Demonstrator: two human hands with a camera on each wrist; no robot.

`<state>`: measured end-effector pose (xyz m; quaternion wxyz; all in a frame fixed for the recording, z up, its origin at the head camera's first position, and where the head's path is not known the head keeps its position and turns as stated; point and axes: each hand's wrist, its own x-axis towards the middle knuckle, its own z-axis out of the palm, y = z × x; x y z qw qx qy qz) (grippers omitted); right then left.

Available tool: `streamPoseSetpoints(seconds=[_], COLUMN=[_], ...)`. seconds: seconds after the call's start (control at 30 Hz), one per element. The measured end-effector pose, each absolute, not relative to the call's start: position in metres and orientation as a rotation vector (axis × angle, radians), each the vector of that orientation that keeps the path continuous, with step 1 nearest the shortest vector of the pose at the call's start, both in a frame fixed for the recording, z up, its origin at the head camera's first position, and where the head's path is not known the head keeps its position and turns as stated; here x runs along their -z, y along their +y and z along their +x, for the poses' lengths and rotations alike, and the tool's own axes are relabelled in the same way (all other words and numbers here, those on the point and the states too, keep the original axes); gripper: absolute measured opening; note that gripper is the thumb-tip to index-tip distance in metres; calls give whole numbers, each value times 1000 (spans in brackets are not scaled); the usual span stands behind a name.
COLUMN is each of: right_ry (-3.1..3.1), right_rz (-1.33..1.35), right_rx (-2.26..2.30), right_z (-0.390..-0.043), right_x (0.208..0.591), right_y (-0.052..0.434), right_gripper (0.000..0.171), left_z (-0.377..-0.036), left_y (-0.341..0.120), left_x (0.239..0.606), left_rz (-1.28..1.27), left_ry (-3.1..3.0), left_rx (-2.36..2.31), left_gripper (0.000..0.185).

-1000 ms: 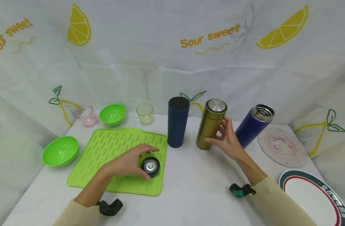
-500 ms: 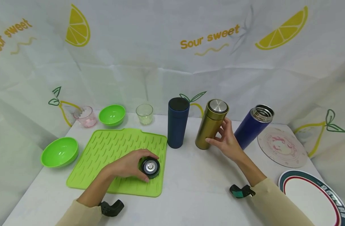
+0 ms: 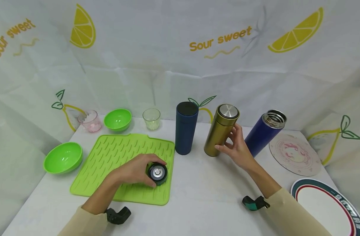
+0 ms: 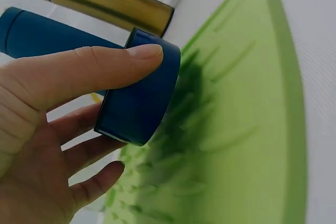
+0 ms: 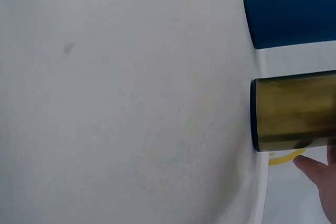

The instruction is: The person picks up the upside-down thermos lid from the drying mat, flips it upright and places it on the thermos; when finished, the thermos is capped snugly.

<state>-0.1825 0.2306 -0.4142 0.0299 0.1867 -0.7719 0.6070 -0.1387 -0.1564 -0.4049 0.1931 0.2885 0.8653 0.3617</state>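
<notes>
A dark blue bottle lid (image 3: 157, 172) sits at the right part of the green drying mat (image 3: 121, 164), its metal-centred underside facing up. My left hand (image 3: 140, 169) holds it by the sides; in the left wrist view the thumb presses the near side of the lid (image 4: 139, 95). Whether the lid touches the mat is hard to tell. My right hand (image 3: 237, 147) grips the gold thermos (image 3: 219, 134), which has a silver-topped lid. The right wrist view shows the thermos's lower part (image 5: 294, 114) and only a little of the hand.
A capped navy thermos (image 3: 186, 131) stands left of the gold one. An uncapped blue thermos (image 3: 261, 134) stands right of it. Two green bowls (image 3: 63, 159), a pink glass (image 3: 91, 123) and a clear glass (image 3: 151, 119) lie left. Round pink mat (image 3: 295, 155) and white plate (image 3: 321, 209) lie right.
My left hand's fingers have closed in on the lid, from spread around it to holding its sides. The right hand stays on the gold thermos, whose top has shifted slightly right.
</notes>
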Motion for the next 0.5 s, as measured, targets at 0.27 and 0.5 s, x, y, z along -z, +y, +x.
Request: streamPoseSetpoints(seconds=[0.27,0.5], right_ry=[-2449,-2185], right_rz=[501,689], right_rx=[-1750,-1714], right_z=[-157,-132], right_x=[399,383], right_y=[234,241], right_gripper=[118,115], left_z=[-136,-131], left_y=[-135,-113], left_x=[373,348], left_rz=[952,1004], left_ry=[2576,2629], left_rx=[-999,-1087], left_gripper=[70,70])
